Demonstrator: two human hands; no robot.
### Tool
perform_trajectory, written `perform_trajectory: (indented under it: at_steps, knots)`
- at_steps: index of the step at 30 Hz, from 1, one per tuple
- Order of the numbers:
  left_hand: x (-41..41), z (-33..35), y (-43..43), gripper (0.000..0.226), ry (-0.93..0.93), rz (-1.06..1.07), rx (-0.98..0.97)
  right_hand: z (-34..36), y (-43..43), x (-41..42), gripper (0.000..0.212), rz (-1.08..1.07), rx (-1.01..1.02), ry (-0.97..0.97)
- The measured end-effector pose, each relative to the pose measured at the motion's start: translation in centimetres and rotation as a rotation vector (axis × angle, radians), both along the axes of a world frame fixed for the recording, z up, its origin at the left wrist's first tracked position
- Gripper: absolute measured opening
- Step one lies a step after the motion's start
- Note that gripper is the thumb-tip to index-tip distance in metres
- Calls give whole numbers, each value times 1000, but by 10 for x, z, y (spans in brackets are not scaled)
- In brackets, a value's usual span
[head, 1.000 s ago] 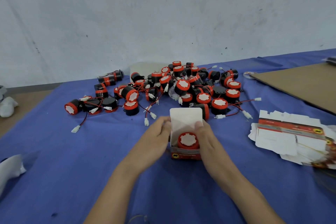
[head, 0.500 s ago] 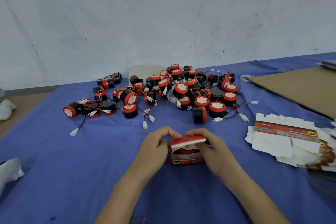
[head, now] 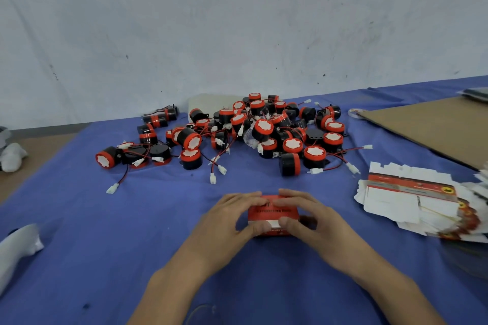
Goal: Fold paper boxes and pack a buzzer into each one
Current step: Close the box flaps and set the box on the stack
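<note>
Both hands grasp the small red printed paper box (head: 273, 215) on the blue cloth: the left hand (head: 232, 221) and right hand (head: 311, 216) pinch it from either side, fingers over the lid, thumbs on the near face. That hold probably presses the lid flap shut. Loose red-and-black round buzzers (head: 261, 129) lie beyond the grip; flat unfolded box blanks (head: 412, 198) lie to its right.

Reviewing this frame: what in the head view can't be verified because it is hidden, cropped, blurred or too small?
- Buzzer inside the red box: hidden by the shut lid.
- Lid tuck: covered by the left hand and right hand.
- Box lettering: blurred.
- Flat box stack: right part smeared, near the frame edge.
- Buzzer pile: overlapping, uncountable.
- White item: cropped at the left edge.
</note>
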State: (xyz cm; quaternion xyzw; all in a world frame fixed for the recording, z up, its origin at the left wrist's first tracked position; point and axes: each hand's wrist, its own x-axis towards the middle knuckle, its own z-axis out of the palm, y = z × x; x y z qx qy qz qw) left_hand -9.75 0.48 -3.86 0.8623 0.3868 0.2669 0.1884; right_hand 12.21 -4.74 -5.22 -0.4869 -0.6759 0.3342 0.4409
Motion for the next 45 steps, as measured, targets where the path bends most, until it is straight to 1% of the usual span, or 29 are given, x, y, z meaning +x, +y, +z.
perform_trajectory:
  at_steps: [2,4,7,10,12,16,21,23,27,31,32,37,38,41,45]
  knots:
    - [3,-2,-3,43,-16,-9,57,2,-1,-1,29,-20,24,-31]
    - [7,-2,-5,32,-89,-7,71,4,-1,-2,28,-52,48,-38]
    - [10,1,-6,21,-256,-9,-28,4,-1,-4,26,-87,77,-43]
    - [10,0,-6,20,-314,-6,-107,3,-1,-3,27,-85,83,-71]
    - [9,-3,-5,20,-298,3,-102,2,-2,-2,28,-55,78,-90]
    - [5,-7,-7,27,-204,-7,-84,-1,-7,3,34,-9,65,-155]
    - [-4,-7,-10,31,14,-33,-43,-4,-10,9,42,-7,73,-344]
    - [-5,-7,-11,33,43,-36,-38,-3,-10,9,43,-20,98,-383]
    - [-3,-8,-13,36,3,-35,-14,-4,-11,10,39,-39,118,-379]
    - [-6,-10,-14,41,-126,45,-39,-4,-11,10,40,-47,96,-369]
    - [-7,-10,-13,39,-138,67,-54,-3,-11,10,41,-44,96,-373]
    - [-5,-13,-12,8,-88,69,13,-4,-11,12,40,-52,109,-387]
    - [-5,-12,-11,7,-85,68,33,-4,-11,12,41,-51,114,-394]
    - [-7,-11,-9,16,-105,49,94,-7,-11,12,43,-50,125,-415]
    - [-8,-10,-9,12,-109,40,111,-7,-11,12,42,-56,121,-423]
